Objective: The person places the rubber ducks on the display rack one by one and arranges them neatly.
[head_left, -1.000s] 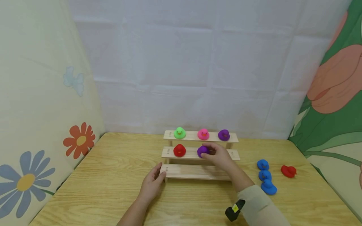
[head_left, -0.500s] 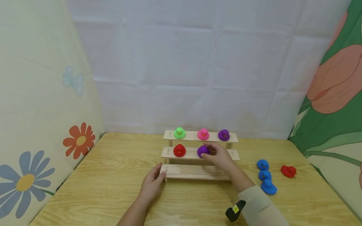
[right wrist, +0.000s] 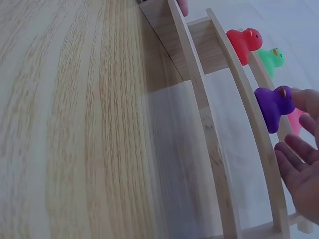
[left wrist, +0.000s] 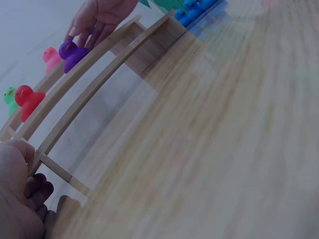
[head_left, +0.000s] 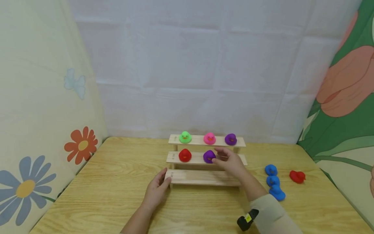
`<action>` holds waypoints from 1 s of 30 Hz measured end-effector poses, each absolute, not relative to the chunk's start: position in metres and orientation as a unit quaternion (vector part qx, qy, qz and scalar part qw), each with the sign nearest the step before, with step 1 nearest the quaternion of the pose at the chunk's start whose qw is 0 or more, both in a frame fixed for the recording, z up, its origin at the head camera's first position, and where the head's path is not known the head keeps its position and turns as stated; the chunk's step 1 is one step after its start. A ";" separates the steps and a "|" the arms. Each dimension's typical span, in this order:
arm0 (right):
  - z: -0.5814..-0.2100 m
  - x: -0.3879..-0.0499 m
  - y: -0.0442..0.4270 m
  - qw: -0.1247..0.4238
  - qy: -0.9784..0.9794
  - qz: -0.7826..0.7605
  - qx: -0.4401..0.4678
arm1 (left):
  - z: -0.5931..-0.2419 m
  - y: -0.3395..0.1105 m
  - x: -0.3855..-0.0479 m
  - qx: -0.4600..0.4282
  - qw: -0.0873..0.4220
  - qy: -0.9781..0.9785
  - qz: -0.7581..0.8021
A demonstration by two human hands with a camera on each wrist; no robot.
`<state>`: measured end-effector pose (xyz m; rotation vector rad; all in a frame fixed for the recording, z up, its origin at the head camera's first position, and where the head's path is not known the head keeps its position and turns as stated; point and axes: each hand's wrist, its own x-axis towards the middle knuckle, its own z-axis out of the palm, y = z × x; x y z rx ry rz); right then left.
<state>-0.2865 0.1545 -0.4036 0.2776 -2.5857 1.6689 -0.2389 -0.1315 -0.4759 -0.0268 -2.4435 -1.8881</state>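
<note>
Purple duck (head_left: 208,157) seems set on the rack's (head_left: 201,177) middle step; our left hand (head_left: 157,188) grips the front-left corner; our right hand (head_left: 231,163), fingers parted, should next ease clear.

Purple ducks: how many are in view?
2. One purple duck is on the wooden middle tier, beside the right hand; the other purple duck is at the right end of the top tier. None appears hidden.

Beige sleeve (head_left: 273,214) — yellow-marked black device (head_left: 247,220)
</note>
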 end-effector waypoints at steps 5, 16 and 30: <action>-0.403 -0.284 0.163 0.032 -0.836 0.540 0.091 | -0.476 -0.131 -0.239 -0.008 0.026 -0.791 -0.612; -0.403 -0.276 0.184 0.047 -0.840 0.534 0.082 | -0.476 -0.131 -0.238 -0.011 0.029 -0.792 -0.609; -0.404 -0.266 0.215 0.063 -0.845 0.528 0.057 | -0.473 -0.132 -0.236 -0.013 0.024 -0.796 -0.605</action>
